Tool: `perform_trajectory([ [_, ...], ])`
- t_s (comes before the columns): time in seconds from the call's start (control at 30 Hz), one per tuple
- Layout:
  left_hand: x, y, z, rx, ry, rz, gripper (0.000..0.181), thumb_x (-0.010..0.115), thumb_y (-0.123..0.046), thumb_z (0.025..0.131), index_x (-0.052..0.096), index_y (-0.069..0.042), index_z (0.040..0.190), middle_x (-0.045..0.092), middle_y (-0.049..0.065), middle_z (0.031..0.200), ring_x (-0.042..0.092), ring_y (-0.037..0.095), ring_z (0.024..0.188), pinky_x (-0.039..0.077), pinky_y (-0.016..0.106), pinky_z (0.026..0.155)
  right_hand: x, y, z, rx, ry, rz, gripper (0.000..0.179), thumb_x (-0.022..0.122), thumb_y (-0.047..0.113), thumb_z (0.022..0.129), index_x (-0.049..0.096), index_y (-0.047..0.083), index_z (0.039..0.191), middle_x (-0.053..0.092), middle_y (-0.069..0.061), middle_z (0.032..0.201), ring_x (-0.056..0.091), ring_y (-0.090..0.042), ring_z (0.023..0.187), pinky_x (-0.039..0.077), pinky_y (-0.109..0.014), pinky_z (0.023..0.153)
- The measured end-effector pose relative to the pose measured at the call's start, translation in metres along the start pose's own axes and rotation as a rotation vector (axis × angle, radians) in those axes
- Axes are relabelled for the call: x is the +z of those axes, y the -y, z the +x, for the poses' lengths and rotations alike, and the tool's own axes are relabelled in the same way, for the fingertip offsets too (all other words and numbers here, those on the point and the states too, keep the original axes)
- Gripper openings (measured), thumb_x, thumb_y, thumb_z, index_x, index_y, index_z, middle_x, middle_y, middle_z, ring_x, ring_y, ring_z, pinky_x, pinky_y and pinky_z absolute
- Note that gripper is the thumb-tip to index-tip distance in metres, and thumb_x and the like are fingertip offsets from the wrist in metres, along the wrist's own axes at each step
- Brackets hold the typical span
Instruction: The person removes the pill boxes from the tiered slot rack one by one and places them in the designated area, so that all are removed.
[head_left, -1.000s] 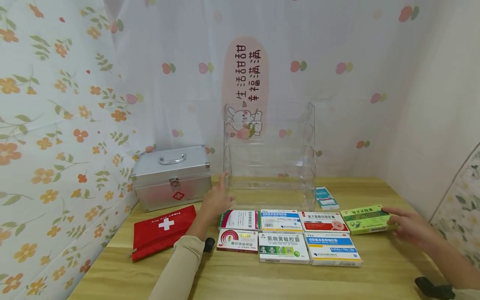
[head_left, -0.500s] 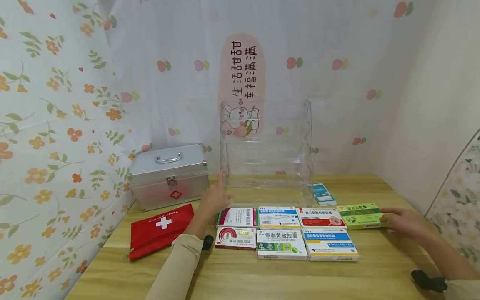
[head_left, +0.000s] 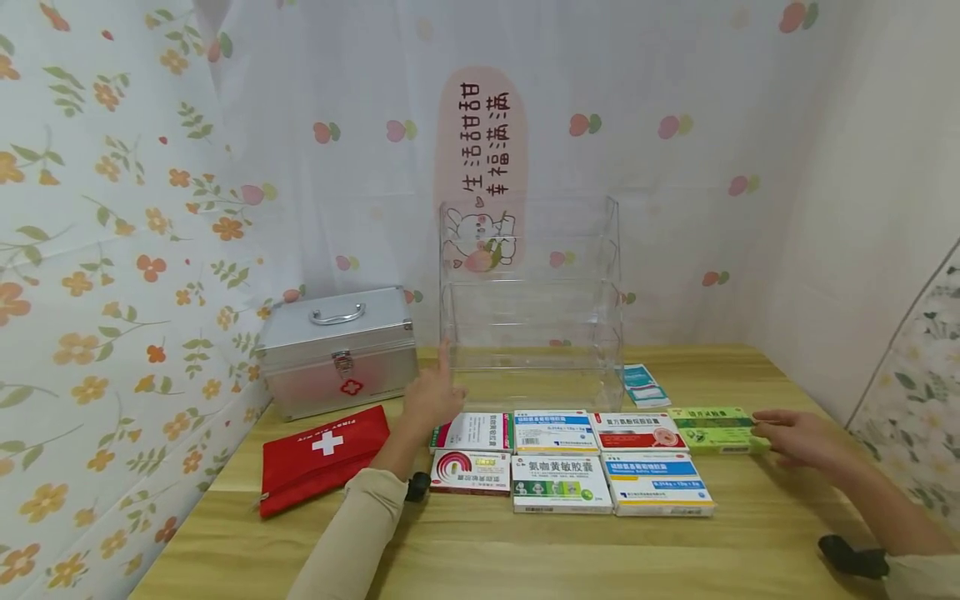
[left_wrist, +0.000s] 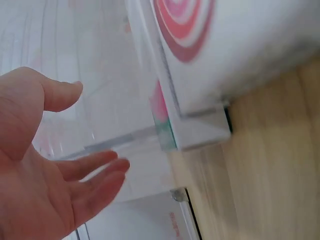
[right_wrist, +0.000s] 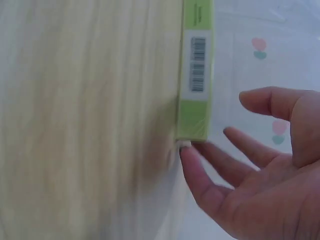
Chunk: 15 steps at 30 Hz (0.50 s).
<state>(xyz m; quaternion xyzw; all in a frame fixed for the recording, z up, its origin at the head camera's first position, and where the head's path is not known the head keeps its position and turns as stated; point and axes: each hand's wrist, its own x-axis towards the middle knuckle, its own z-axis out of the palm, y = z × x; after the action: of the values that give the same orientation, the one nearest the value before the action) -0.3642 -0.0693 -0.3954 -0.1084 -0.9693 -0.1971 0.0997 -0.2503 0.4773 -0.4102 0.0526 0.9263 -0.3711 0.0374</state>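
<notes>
My right hand (head_left: 806, 443) is at the right end of a flat green medicine box (head_left: 712, 430). In the right wrist view its lower fingertips touch the end of that green box (right_wrist: 194, 117), while the thumb stands off it. My left hand (head_left: 431, 398) is open at the lower left side of a clear tiered acrylic rack (head_left: 613, 325), its index finger pointing along the rack's side. Below that hand lies a pink-and-green medicine box (head_left: 480, 431), partly covered by it. In the left wrist view the left hand (left_wrist: 45, 165) holds nothing.
Several medicine boxes lie in two rows before the rack, among them a red-and-white one (head_left: 637, 432) and a green-and-white one (head_left: 561, 483). A silver first-aid case (head_left: 337, 350) and red pouch (head_left: 322, 458) stand left. Teal packets (head_left: 645, 385) lie right of the rack.
The green box has turned straight and shifted left against the red-and-white box. My right hand has loosened from holding it to touching its end. The left hand has stayed beside the rack.
</notes>
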Motion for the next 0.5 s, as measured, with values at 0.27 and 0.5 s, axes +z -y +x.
perform_trajectory([
  [0.27, -0.006, -0.017, -0.006, -0.008, -0.073, 0.012, 0.093, 0.065, -0.026, 0.09, 0.003, -0.012, 0.159, 0.033, 0.026, 0.152, 0.037, 0.045, 0.135, 0.038, 0.059, 0.102, 0.017, 0.046, -0.007, -0.151, -0.196, -0.069, 0.063, 0.051, 0.028, 0.103, 0.032, -0.016, 0.143, 0.035, -0.045, 0.139, 0.043, -0.063, 0.119, 0.05, -0.06, 0.083],
  [0.5, -0.015, -0.044, -0.017, 0.143, -0.254, 0.014, 0.085, 0.064, -0.029, 0.088, 0.02, -0.01, 0.158, 0.018, 0.025, 0.159, 0.025, 0.043, 0.143, 0.032, 0.062, 0.106, 0.043, 0.108, -0.01, -0.275, -0.379, 0.019, 0.066, 0.057, 0.034, 0.1, 0.034, -0.003, 0.15, 0.035, -0.035, 0.148, 0.042, -0.057, 0.124, 0.044, -0.067, 0.088],
])
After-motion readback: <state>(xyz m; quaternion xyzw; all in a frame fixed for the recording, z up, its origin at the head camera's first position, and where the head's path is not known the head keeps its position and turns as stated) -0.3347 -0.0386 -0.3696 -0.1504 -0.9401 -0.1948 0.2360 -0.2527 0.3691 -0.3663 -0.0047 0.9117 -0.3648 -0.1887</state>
